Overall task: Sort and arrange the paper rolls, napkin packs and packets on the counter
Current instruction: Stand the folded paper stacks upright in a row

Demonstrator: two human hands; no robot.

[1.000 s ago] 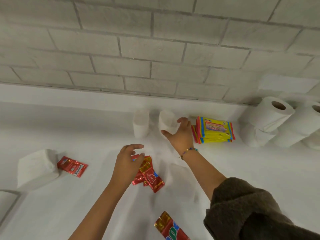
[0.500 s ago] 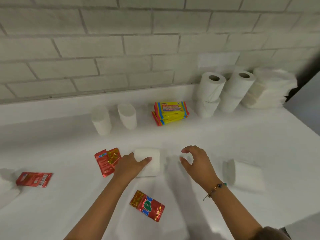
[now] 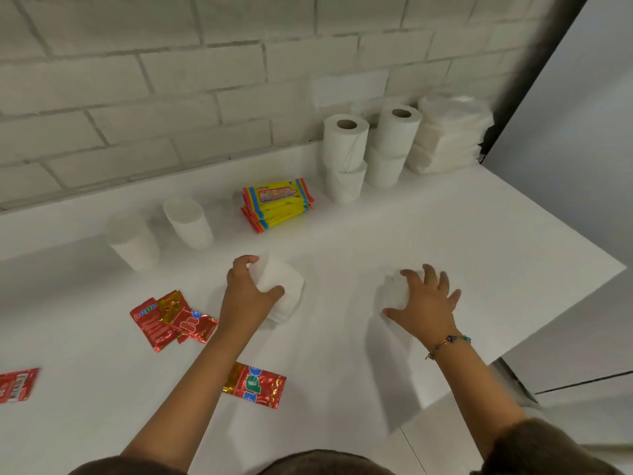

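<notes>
White paper is grasped by both hands. A white paper roll [image 3: 286, 289] lying on the counter [image 3: 479, 252], in front of the yellow napkin packs [image 3: 277, 204], is gripped by the left hand [image 3: 248, 296], with the thumb set against its near side and the fingers curled over its far end. A second white roll [image 3: 394, 293], in front of the yellow packs and to their right, is covered by the right hand [image 3: 424, 303]; the spread fingers are curved over its top and the thumb is pressed to its near side. A beaded bracelet [image 3: 448, 342] is worn on that wrist.

Two plain white rolls [image 3: 188, 222] [image 3: 133, 241] are stood upright to the left of the yellow packs, apart from each other. To the right of the packs, four cored rolls are stacked in two pairs [image 3: 346, 142] [image 3: 397, 130] near the brick wall [image 3: 171, 80], and a pile of white napkin packs [image 3: 448, 135] is set just beyond them, touching the corner.

Overlapping red packets [image 3: 173, 318] are seen in front of the yellow packs and to the left, beside the left wrist. Another red packet [image 3: 255, 383] lies nearer the person, partly hidden by the left forearm, and a further one [image 3: 17, 383] is cut off by the left edge.
</notes>
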